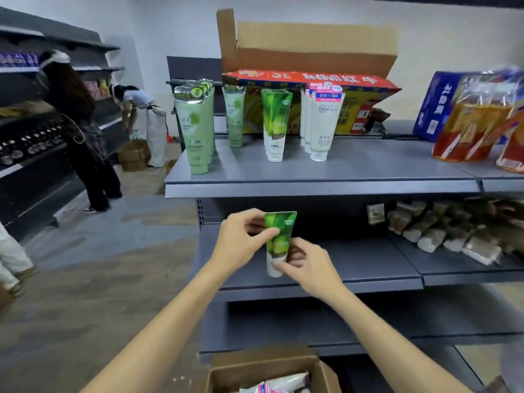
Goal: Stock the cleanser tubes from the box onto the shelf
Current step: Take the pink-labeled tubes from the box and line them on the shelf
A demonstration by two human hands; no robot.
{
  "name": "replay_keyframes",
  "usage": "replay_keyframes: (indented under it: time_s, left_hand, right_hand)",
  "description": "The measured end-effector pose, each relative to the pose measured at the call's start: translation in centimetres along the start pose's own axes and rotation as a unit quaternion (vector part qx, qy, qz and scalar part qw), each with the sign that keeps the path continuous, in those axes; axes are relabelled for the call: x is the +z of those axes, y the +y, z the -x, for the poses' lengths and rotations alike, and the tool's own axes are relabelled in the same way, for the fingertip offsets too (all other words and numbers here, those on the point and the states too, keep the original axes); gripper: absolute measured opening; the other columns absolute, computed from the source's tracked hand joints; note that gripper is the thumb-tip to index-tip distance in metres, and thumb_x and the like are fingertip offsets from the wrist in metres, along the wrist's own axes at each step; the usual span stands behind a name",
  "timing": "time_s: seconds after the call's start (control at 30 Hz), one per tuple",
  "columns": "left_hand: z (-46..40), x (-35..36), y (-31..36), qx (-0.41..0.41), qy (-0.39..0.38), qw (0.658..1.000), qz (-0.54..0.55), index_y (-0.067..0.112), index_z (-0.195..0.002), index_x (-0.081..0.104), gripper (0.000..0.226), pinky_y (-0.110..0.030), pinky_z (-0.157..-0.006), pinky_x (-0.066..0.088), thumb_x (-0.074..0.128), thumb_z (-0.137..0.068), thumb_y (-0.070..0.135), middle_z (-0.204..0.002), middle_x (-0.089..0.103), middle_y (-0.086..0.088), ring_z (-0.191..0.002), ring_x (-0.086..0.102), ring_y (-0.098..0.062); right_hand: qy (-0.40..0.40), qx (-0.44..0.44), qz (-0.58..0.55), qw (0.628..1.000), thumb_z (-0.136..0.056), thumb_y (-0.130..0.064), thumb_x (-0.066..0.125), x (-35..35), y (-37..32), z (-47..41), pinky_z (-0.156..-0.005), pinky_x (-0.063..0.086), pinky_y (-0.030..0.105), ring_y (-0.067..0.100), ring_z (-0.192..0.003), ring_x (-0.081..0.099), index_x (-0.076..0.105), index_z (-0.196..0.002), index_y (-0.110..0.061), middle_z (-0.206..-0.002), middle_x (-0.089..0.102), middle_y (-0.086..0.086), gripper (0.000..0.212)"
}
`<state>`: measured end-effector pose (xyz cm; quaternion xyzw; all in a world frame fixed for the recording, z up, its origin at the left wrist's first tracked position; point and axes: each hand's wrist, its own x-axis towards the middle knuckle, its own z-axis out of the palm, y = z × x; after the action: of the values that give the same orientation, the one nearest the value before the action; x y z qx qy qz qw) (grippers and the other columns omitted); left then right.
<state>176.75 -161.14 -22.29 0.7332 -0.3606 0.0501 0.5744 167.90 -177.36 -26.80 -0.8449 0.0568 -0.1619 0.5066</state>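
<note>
Below the top shelf [312, 177], both hands pinch one green cleanser tube [279, 242] upright, left hand [241, 242] near its crimp, right hand [309, 268] at the cap, matching green row [275, 126] straight above.

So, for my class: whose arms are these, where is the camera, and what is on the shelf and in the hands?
There is no robot here. A person wears a wide-angle camera on the head, so you look down along their bare arms. The left hand pinches the upper part of a green tube; the right hand grips its lower end. On the top shelf stand four groups of tubes, caps down: two pale green, one matching green row and one white. An open box sits below, with more packs inside. Two other people work at the far shelves.
</note>
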Motion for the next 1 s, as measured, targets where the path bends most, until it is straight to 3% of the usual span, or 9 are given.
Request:
replay_keyframes:
  time_s: [0.3,0.43,0.67,0.87,0.93,1.0]
  left_hand:
    - [-7.1,-3.1,9.6,0.09,0.09,0.991,0.052,0.021,-0.091,0.074,0.011,-0.037,-0.076,0.062,0.08,-0.082,0.018,-0.086,0.077,0.005,-0.083,0.074,-0.012]
    - [-10.6,-3.9,11.7,0.076,0.095,0.99,0.073,0.027,-0.086,0.072,0.012,-0.044,-0.075,0.063,0.078,-0.085,0.017,-0.084,0.076,0.002,-0.083,0.074,-0.019]
    - [-14.6,-3.3,10.3,0.014,0.118,0.991,0.065,0.011,-0.1,0.074,0.017,-0.047,-0.077,0.062,0.077,-0.085,0.017,-0.09,0.076,-0.005,-0.087,0.074,-0.025]
    - [-16.1,-2.5,7.7,-0.021,0.157,0.987,0.035,0.019,-0.096,0.068,0.02,-0.044,-0.081,0.061,0.081,-0.081,0.021,-0.088,0.073,0.0,-0.083,0.072,-0.019]
    - [-16.6,-2.5,7.3,-0.018,0.16,0.987,0.022,0.017,-0.098,0.069,0.022,-0.043,-0.082,0.061,0.082,-0.08,0.021,-0.087,0.072,0.003,-0.083,0.071,-0.018]
    - [-17.2,-2.4,7.0,-0.014,0.158,0.987,0.011,0.014,-0.101,0.071,0.023,-0.043,-0.082,0.061,0.081,-0.081,0.019,-0.086,0.07,0.004,-0.084,0.071,-0.018]
  right_hand:
    - [0.038,-0.128,0.042,0.99,-0.077,-0.021,0.085,-6.5,-10.5,-5.4,-0.083,0.058,0.023,0.005,-0.086,0.073,0.071,-0.107,-0.016,-0.094,0.077,-0.006,0.034]
    - [0.07,-0.137,0.093,0.984,-0.077,-0.027,0.084,-8.1,-13.7,-8.0,-0.071,0.05,0.006,-0.003,-0.082,0.068,0.07,-0.103,-0.019,-0.089,0.073,-0.012,0.03]
    - [0.089,-0.095,0.054,0.99,-0.076,-0.02,0.086,-7.5,-13.7,-11.4,-0.057,0.043,0.005,0.002,-0.067,0.062,0.052,-0.096,-0.022,-0.08,0.068,-0.007,0.039]
    - [0.092,-0.072,0.029,0.993,-0.08,-0.014,0.082,-6.1,-11.8,-13.8,-0.063,0.049,0.007,0.017,-0.084,0.071,0.056,-0.105,-0.01,-0.099,0.072,0.006,0.036]
    - [0.098,-0.073,0.039,0.992,-0.081,-0.014,0.081,-5.9,-11.8,-14.3,-0.062,0.047,0.005,0.014,-0.082,0.07,0.057,-0.106,-0.009,-0.098,0.07,0.002,0.035]
    - [0.107,-0.076,0.051,0.99,-0.082,-0.015,0.08,-5.9,-11.6,-14.8,-0.059,0.042,0.001,0.0,-0.073,0.062,0.058,-0.105,-0.01,-0.09,0.065,-0.006,0.033]
